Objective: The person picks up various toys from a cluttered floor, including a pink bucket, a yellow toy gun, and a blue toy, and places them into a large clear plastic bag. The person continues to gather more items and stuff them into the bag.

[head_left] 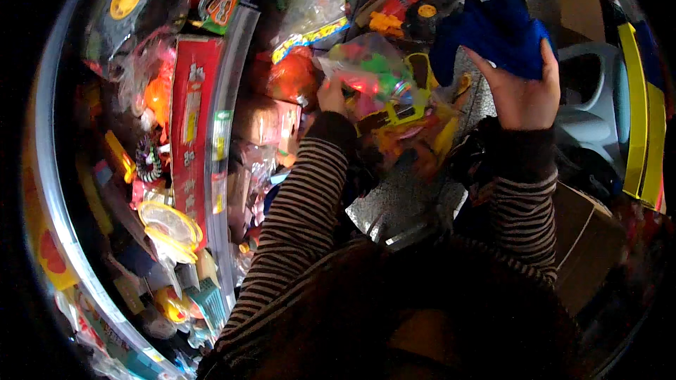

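My right hand (525,92) is raised, holding a dark blue cloth (499,31) that bunches up over the fingers. My left hand (331,96) grips the near left side of a clear plastic bag (364,55) with bright green and red toy pieces inside. Part of the left hand's fingers is hidden by the bag. Just beyond and below that bag lies a yellow plastic frame or handle (406,115), among blurred orange and yellow packaged things (417,140). A red and orange toy truck (417,2) with yellow wheel hubs is at the top, left of the cloth.
Store shelves with metal edges (219,132) run along the left, crowded with packaged toys. A red box (191,132) stands on one. An orange-red ball (292,76) sits left of my left hand. At right are a grey plastic stool (591,116), a yellow box (641,116) and a cardboard box (586,243).
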